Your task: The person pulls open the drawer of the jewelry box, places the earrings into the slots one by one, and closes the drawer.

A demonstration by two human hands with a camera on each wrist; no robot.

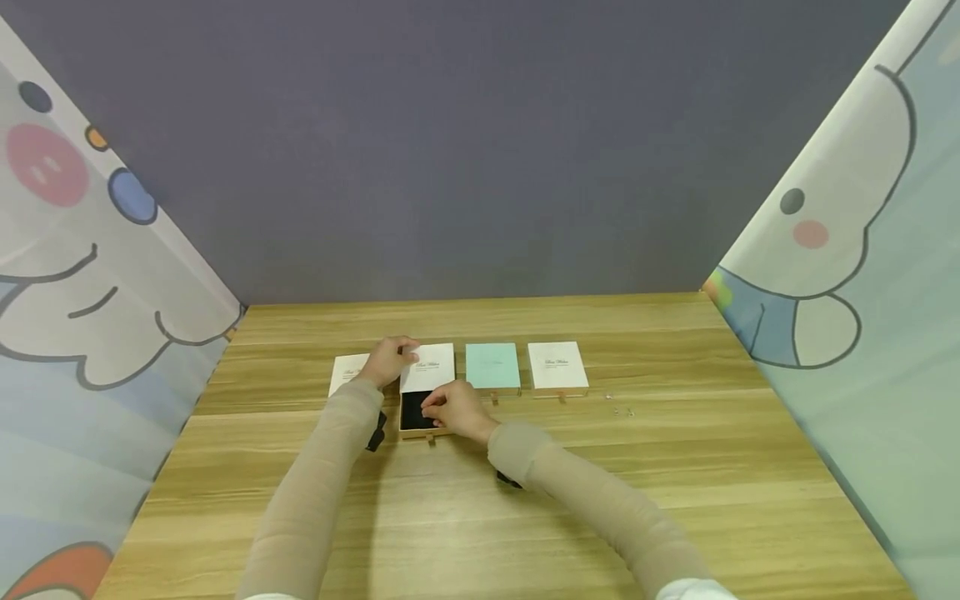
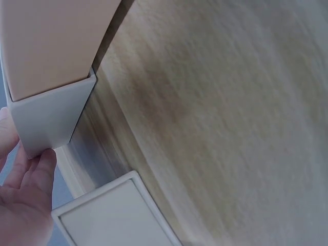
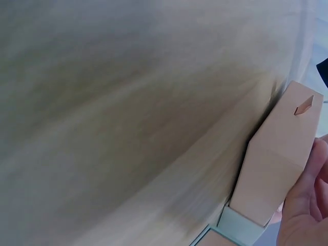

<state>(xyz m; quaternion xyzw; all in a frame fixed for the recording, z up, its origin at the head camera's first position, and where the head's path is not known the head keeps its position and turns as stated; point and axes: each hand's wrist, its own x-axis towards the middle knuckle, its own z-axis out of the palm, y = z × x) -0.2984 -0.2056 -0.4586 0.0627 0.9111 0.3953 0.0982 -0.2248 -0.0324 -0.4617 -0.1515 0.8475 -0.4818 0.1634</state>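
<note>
With my left hand (image 1: 386, 360) I held the white drawer box (image 1: 427, 367) by its far left corner, thumb and fingers narrow about the sleeve. The box lay on the wooden table (image 1: 435, 533), its tan drawer (image 1: 417, 433) out toward the near side, showing a black lining (image 1: 412, 408). My right hand (image 1: 461, 408) was over the right part of that drawer, thumb and forefinger drawn close together above the lining; I could not tell whether anything small was between them.

Just to the left, a second white box (image 1: 345, 372) lay partly behind my left hand and sleeve. To the right came a mint green box (image 1: 491, 365), then another white box (image 1: 557, 365), both with their drawers pushed in. Small shiny pieces (image 1: 630, 412) lay farther right. A black bow (image 1: 377, 433) sat near and left of the drawer, and a dark thing (image 1: 508, 481) showed partly under my right forearm.
</note>
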